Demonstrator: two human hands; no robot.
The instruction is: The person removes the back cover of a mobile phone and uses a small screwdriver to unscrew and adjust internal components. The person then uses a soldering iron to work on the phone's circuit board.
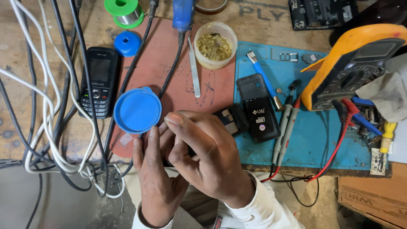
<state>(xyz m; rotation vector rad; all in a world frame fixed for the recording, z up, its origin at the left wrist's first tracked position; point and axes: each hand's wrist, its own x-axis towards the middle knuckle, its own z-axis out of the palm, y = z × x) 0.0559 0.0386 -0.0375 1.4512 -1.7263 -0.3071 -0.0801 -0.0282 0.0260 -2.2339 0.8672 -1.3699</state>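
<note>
Both hands sit closest to the lens, pressed together at the near edge of the workbench (25,140): the left hand (154,178) rises from a white cuff with its fingers curled upward, and the right hand (207,157) folds over it from the right, thumb and forefinger bent inward as if pinching something small and dark between the two palms; what that item is cannot be told, since the fingers cover nearly all of it, so its long axis and heading stay hidden. Just above the left fingertips lies a round blue lid (137,110), flat on a reddish mat (207,91), nearly touching them. Just beyond the right knuckles rests a small dark phone part (232,118), tilted, and beside it a black phone back cover (257,107) whose long axis runs away from the person, leaning slightly to the left at its far end, on a blue work mat (313,135). Left of the lid a black keypad phone (98,82) lies upright with its screen at the far end, half under a tangle of white and black cables (51,127). Tweezers (194,70) point toward a jar of solder scraps (215,46). An orange multimeter (356,63) crowds the right side, its probes (286,123) lying lengthwise near the cover. Open room is slim: bare reddish mat shows only between the tweezers and the cover.
</note>
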